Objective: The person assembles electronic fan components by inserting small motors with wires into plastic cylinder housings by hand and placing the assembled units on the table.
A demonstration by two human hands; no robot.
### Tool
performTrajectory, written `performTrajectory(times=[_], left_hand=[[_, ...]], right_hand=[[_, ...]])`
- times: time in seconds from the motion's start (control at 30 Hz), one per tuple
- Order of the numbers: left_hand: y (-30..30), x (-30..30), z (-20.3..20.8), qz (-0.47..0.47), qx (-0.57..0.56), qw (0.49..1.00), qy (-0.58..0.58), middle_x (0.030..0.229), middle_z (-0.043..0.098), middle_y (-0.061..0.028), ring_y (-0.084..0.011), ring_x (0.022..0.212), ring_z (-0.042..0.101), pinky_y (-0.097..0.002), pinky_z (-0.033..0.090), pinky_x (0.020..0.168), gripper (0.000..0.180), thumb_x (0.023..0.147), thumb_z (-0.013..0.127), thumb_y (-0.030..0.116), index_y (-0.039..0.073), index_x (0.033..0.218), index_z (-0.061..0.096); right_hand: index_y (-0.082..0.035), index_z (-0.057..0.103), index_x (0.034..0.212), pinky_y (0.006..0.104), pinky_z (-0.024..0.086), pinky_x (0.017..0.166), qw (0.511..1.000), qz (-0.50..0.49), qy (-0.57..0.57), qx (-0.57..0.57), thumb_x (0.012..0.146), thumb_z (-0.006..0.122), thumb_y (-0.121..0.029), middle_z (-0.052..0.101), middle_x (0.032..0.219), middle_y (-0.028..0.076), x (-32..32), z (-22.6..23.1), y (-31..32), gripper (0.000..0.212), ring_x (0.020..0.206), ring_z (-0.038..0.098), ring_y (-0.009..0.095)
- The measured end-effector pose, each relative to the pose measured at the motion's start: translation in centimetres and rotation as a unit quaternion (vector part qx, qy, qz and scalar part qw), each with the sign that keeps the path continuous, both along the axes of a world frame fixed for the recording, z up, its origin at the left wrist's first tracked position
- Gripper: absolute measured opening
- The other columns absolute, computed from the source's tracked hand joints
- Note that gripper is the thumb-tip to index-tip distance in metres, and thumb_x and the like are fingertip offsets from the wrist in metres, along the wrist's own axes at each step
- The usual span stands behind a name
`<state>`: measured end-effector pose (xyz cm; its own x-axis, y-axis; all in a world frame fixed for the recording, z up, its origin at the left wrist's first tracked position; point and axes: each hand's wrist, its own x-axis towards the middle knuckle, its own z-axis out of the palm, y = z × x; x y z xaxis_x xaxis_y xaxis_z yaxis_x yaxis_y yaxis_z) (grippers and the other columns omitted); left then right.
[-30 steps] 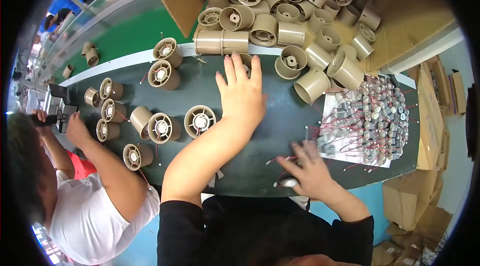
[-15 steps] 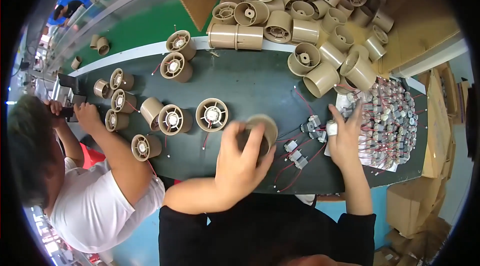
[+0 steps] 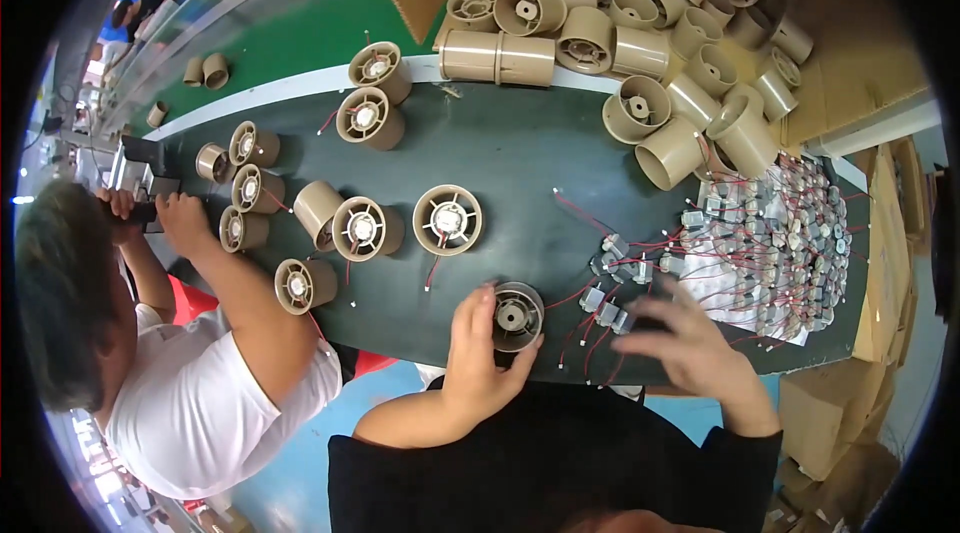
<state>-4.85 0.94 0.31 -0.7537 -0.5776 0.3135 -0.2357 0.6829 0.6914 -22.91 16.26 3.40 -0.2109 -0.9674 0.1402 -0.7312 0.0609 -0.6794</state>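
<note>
My left hand (image 3: 478, 358) is closed round a beige plastic cylindrical housing (image 3: 516, 317) at the near edge of the table, its open end facing up and a spoked hub showing inside. My right hand (image 3: 690, 345) hovers beside a few small grey motors (image 3: 604, 307) with red wires; its fingers are smeared by motion, so whether they hold anything is unclear. A dense heap of similar wired motors (image 3: 775, 243) lies on white sheeting to the right. Left of the held housing, another housing (image 3: 449, 221) stands with a white part in its hub and a wire trailing out.
Several more fitted housings (image 3: 367, 228) stand on the dark green table (image 3: 540, 148) to the left. A cardboard box (image 3: 850, 53) full of beige housings opens at the far right. On the left, a co-worker in a white shirt (image 3: 215, 413) handles a dark object by a metal device.
My left hand has brought the housing nearer to me, and its open end now faces up. My right hand has drawn back from the motor heap toward the loose motors.
</note>
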Motion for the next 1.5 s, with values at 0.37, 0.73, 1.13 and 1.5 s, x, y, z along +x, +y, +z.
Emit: performTrajectory(times=[0.37, 0.73, 1.13, 1.5], left_hand=[[0.3, 0.0, 0.2, -0.029, 0.372, 0.924, 0.079, 0.107, 0.044, -0.0184, -0.0217, 0.094, 0.049, -0.0318, 0.040, 0.079, 0.080, 0.070, 0.062, 0.006, 0.001, 0.125, 0.004], [-1.0, 1.2, 0.2, 0.089, 0.427, 0.900, 0.017, 0.066, 0.048, -0.0090, -0.0117, 0.049, 0.045, -0.0214, 0.037, 0.047, 0.058, 0.076, 0.056, 0.026, -0.001, 0.118, 0.025], [-1.1, -2.6, -0.7, 0.102, 0.035, 0.994, 0.002, 0.096, 0.049, -0.0122, -0.0300, 0.090, 0.041, -0.0376, 0.033, 0.081, 0.082, 0.050, 0.076, 0.017, -0.002, 0.115, 0.030], [-2.0, -1.4, -0.6, -0.112, 0.160, 0.977, 0.087, 0.104, 0.042, -0.0181, -0.0292, 0.094, 0.045, -0.0364, 0.036, 0.081, 0.107, 0.056, 0.071, 0.001, 0.004, 0.125, -0.010]], right_hand=[[-0.014, 0.052, 0.076, 0.0437, 0.030, 0.087, 0.988, -0.084, 0.047, -0.121, 0.070, 0.054, -0.011, 0.048, 0.093, 0.012, -0.1, -1.6, -1.8, 0.007, 0.088, 0.047, 0.023], [-0.004, 0.045, 0.090, 0.0274, 0.044, 0.059, 0.899, -0.204, -0.337, -0.192, 0.075, 0.048, -0.002, 0.055, 0.076, 0.009, 0.8, 0.5, -3.3, 0.015, 0.067, 0.053, 0.016], [-0.009, 0.056, 0.078, 0.0279, 0.038, 0.045, 0.994, 0.011, 0.003, -0.106, 0.057, 0.063, -0.009, 0.054, 0.064, 0.003, 1.5, 2.2, -6.1, 0.022, 0.052, 0.052, 0.018], [-0.011, 0.055, 0.083, 0.0284, 0.036, 0.051, 0.985, 0.098, 0.143, -0.012, 0.050, 0.064, -0.014, 0.047, 0.070, 0.001, 1.4, 3.3, -6.3, 0.034, 0.055, 0.048, 0.017]])
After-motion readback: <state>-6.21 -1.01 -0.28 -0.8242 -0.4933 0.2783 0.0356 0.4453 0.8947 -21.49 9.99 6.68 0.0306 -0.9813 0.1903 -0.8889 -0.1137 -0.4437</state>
